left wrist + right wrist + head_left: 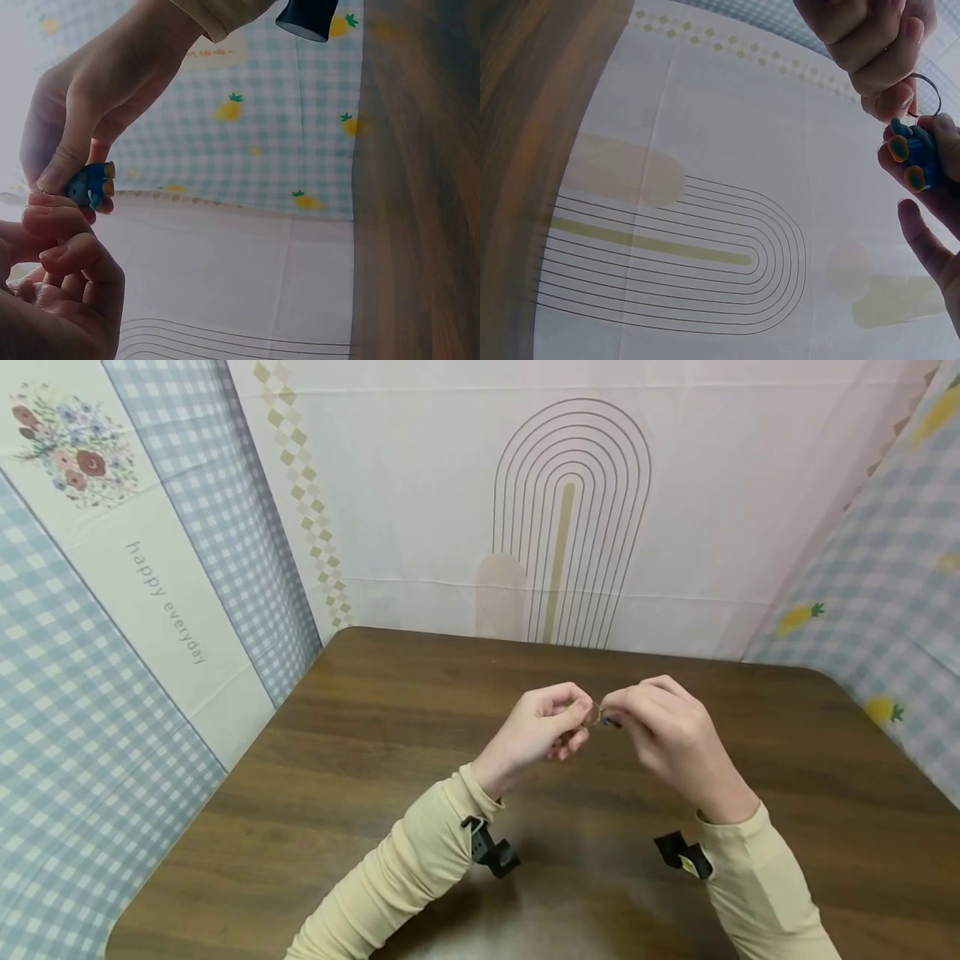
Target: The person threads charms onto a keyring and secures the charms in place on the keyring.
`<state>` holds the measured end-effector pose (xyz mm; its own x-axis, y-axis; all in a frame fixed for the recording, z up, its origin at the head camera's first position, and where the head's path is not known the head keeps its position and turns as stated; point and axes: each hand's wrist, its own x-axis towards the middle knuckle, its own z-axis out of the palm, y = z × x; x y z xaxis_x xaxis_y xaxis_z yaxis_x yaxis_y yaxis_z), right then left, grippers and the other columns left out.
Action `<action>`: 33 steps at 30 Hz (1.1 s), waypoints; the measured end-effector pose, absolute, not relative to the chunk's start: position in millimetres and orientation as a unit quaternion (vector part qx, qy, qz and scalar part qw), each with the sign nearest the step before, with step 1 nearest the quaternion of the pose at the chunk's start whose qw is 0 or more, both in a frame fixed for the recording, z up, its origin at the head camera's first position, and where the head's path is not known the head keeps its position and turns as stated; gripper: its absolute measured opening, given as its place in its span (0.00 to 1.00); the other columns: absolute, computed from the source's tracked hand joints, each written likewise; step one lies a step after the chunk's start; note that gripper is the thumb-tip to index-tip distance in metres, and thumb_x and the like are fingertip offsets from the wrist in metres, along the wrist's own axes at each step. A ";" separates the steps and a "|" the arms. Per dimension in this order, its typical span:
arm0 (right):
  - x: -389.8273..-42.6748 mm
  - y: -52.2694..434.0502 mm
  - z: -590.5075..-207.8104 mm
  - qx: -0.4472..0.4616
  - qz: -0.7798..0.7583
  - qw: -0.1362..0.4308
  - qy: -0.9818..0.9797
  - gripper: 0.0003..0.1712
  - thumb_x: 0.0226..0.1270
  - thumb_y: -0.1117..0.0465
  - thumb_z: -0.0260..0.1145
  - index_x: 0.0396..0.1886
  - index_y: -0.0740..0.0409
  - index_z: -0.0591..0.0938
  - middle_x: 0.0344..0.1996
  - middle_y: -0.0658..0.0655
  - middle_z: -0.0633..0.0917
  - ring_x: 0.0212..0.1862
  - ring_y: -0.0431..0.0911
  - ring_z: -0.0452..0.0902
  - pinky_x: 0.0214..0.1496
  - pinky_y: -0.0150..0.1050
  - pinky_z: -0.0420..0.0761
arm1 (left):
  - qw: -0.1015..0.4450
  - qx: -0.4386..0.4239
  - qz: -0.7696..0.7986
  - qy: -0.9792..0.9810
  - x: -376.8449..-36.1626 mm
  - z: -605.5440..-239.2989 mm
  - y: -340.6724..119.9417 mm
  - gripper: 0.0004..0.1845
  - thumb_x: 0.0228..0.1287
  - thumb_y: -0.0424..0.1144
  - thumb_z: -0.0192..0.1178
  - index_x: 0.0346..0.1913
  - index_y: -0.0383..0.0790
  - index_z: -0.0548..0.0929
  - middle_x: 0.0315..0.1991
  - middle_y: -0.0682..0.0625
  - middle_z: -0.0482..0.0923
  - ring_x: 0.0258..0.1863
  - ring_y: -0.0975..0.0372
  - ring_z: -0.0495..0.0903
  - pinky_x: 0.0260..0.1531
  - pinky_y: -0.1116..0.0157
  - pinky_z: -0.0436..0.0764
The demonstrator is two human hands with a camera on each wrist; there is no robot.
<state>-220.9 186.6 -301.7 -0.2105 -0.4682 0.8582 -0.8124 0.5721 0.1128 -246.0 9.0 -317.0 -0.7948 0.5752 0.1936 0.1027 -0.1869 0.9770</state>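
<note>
"Toy figure [90,184] first: where does it lie from my hands?"

"Between the 2 of them, on your right side, held up above the surface [300,777]. Your right hand [678,735] is the nearer, since its fingertips are on the figure. Your left hand [543,722] is just beside it, across the thin metal ring [938,94]."

"Which way does its long axis run?"

"Hard to be sure with your fingers over it. In both wrist views the 2 orange-tipped ends point toward the side where the surface shows, so I'd judge it roughly upright, those ends down."

"And my grip?"

"Neither hand is free. Your left thumb and fingers pinch the ring, the other fingers curled in. Your right thumb and finger pinch the blue figure close to the ring, with at least 1 finger standing away from it."

"Is the ring joined to the figure?"

"You can't tell from these views; your right fingertips cover the place where they meet."
</note>
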 end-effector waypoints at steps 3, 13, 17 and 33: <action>-219.6 185.2 -302.5 0.421 0.185 0.461 -0.759 0.17 0.75 0.58 0.55 0.28 0.61 0.82 0.24 0.53 0.84 0.30 0.45 0.78 0.41 0.33 0.75 | 0.169 0.278 0.722 0.611 -245.0 -318.4 7.1 0.10 0.74 0.36 0.49 0.35 0.33 0.72 0.14 0.56 0.69 0.12 0.68 0.65 0.15 0.72 0.61; -215.2 177.6 -303.9 0.428 0.191 0.453 -0.758 0.17 0.76 0.59 0.54 0.29 0.62 0.83 0.24 0.54 0.85 0.29 0.45 0.78 0.43 0.34 0.75 | 0.167 0.284 0.733 0.596 -242.4 -321.6 1.8 0.10 0.74 0.36 0.48 0.37 0.30 0.71 0.15 0.56 0.69 0.14 0.68 0.65 0.16 0.72 0.63; -213.4 175.1 -304.4 0.424 0.186 0.459 -0.758 0.17 0.75 0.60 0.54 0.29 0.62 0.83 0.24 0.54 0.85 0.27 0.43 0.78 0.44 0.35 0.75 | 0.157 0.295 0.723 0.605 -240.9 -322.7 -1.5 0.11 0.74 0.37 0.49 0.38 0.29 0.73 0.16 0.56 0.69 0.15 0.67 0.65 0.17 0.72 0.65; -201.5 172.8 -305.5 0.424 0.102 0.466 -0.770 0.18 0.77 0.61 0.51 0.29 0.61 0.82 0.21 0.51 0.83 0.25 0.43 0.78 0.40 0.38 0.76 | 0.040 0.330 0.588 0.737 -234.8 -316.6 -14.0 0.11 0.70 0.38 0.57 0.30 0.36 0.80 0.15 0.53 0.70 0.14 0.66 0.69 0.17 0.73 0.67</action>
